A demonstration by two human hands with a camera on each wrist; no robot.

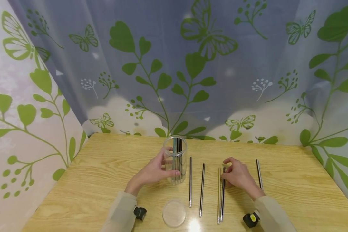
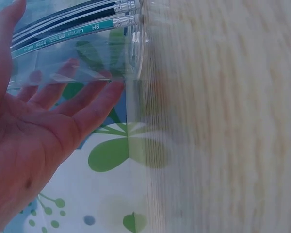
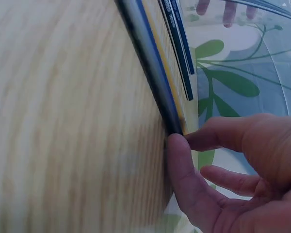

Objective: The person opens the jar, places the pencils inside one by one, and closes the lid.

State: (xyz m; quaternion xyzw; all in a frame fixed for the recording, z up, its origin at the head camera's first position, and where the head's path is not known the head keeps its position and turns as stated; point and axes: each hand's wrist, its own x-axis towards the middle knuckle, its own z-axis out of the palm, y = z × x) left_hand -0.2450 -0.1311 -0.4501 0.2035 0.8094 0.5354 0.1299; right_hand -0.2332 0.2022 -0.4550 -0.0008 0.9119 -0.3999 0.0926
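Left hand: wrapped partway round the clear jar, thumb in front, fingers behind.
Right hand: thumb and finger nearly closed, pinching the far end of a dark pencil; right wrist shows the pinch, head view partly hides it.
Pinched pencil: dark, glossy, silvery near end, just beside a gold pencil.
Jar: upright on worktop, mouth uncovered, bundle of pencils inside.
Left wrist only: white lettering on the teal pencil, silvery ends at jar's base.
Near jar: clear round disc.
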